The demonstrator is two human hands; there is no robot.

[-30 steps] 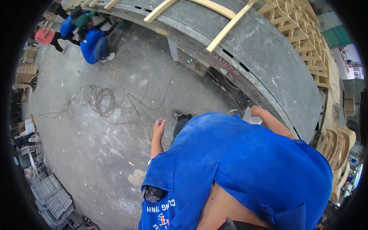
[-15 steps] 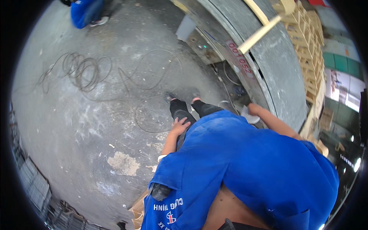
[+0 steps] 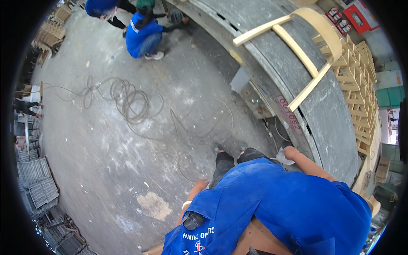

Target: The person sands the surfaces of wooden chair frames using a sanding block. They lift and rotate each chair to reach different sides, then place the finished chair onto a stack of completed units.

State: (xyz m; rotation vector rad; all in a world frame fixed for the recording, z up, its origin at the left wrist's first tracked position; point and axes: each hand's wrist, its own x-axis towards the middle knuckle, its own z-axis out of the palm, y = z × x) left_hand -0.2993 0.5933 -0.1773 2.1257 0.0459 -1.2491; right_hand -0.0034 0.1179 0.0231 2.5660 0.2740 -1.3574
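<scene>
My right hand is closed around a thin, whitish, curved sheet, held low beside the edge of a grey worktable; its exact kind cannot be made out. My left hand hangs by my left thigh, with its fingers mostly hidden. On the worktable, beyond my right hand, rests a pale wooden chair frame with a curved top rail and straight legs. Neither hand touches it.
A coiled thin hose sprawls over the concrete floor. Two people in blue, one crouching, are at the far left. Wooden frames are stacked behind the worktable; metal racks line the left. A red box hangs far right.
My view has swung so more of the worktable, the whole chair frame and both people show. My left hand, spread on my thigh before, is now lower and mostly hidden. The sheet stays in my right hand.
</scene>
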